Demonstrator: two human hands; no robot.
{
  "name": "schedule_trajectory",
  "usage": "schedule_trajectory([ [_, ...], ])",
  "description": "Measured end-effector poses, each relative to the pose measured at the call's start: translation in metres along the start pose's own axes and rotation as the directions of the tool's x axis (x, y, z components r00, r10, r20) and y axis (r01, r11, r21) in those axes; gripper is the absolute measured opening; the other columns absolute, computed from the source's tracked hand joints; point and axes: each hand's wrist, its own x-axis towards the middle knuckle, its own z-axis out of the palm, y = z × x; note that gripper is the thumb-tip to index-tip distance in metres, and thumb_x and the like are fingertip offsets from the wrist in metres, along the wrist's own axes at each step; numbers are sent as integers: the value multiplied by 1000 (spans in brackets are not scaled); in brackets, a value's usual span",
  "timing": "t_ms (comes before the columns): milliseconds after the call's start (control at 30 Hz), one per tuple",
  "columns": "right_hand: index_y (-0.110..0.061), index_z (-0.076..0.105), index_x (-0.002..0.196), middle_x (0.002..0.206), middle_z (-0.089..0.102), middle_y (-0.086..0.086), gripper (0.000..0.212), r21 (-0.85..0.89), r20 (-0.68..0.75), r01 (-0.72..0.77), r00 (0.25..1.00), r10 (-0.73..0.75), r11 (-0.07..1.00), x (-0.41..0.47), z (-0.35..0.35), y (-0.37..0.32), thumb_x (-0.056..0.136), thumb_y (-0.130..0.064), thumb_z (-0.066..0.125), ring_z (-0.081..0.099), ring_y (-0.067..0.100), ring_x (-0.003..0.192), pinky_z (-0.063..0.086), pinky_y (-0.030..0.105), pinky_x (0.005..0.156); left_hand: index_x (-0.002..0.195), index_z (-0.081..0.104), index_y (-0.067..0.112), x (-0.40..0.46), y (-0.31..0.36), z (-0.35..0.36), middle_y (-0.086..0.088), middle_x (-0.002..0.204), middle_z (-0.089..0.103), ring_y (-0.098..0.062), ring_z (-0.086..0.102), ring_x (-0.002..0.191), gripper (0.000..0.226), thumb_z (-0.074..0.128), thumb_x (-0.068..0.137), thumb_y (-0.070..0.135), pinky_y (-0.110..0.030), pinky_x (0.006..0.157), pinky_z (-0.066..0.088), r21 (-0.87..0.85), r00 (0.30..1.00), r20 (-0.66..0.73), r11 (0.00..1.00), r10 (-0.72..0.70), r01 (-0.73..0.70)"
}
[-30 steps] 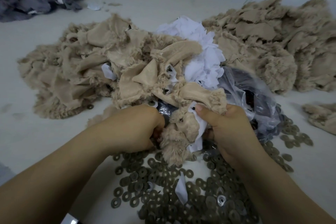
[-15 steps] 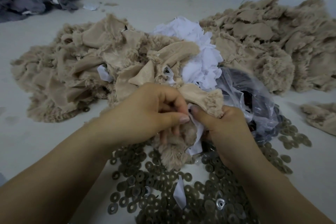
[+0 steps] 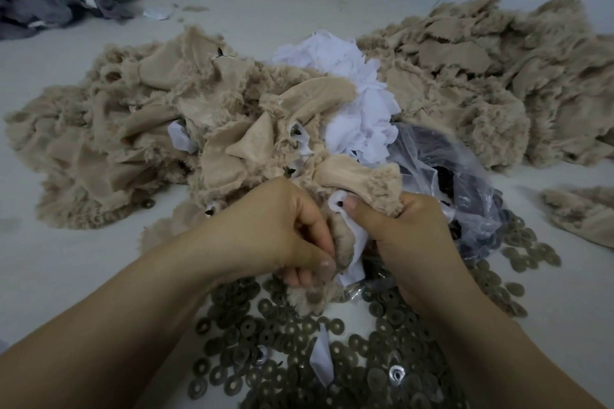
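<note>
Currently fitting stud (image 3: 339,204), I judge. Left hand (image 3: 282,236) pinches fur piece (image 3: 340,239) low, fingers curled. Right hand (image 3: 408,236) grips its top, thumb beside stud. Piece dead centre, washers (image 3: 382,342) at 6 o'clock. Back side hidden, perhaps unwashered. Next I'd press washer home squarely.

Dim, flat, bluish light; soft shadows; wide-angle bending at the edges; slight overall softness.

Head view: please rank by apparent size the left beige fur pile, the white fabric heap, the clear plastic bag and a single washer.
1. Left beige fur pile, clearly largest.
2-3. White fabric heap and clear plastic bag: they look alike, and the bag is nearer, so unranked.
4. Single washer, smallest.
</note>
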Motion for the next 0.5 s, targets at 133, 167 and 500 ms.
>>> schedule_trajectory([
  [133,-7,78,90,83,78,4,11,-3,-3,0,1000,0,1000,0,0,-2,83,-15,77,76,20,79,63,43,74,76,76,6,6,-1,5,-19,58,67,-26,63,47,7,75,82,2,-31,47,56,-161,968,-231,977,97,-136],
  [167,-6,78,89,82,78,6,12,0,-4,-1,1000,1,1000,0,-1,-2,82,-16,78,76,23,79,63,46,74,76,76,6,8,-2,7,-21,57,66,-27,61,45,8,74,83,2,-30,45,54,-198,950,-294,966,106,-169],
  [500,-13,78,82,83,78,7,23,44,36,2,999,-4,999,-1,1,-2,71,-33,77,76,24,80,62,39,72,74,69,-1,19,-12,19,-25,61,64,-27,58,40,9,75,81,-2,-29,39,50,-349,884,-467,909,41,-226],
])
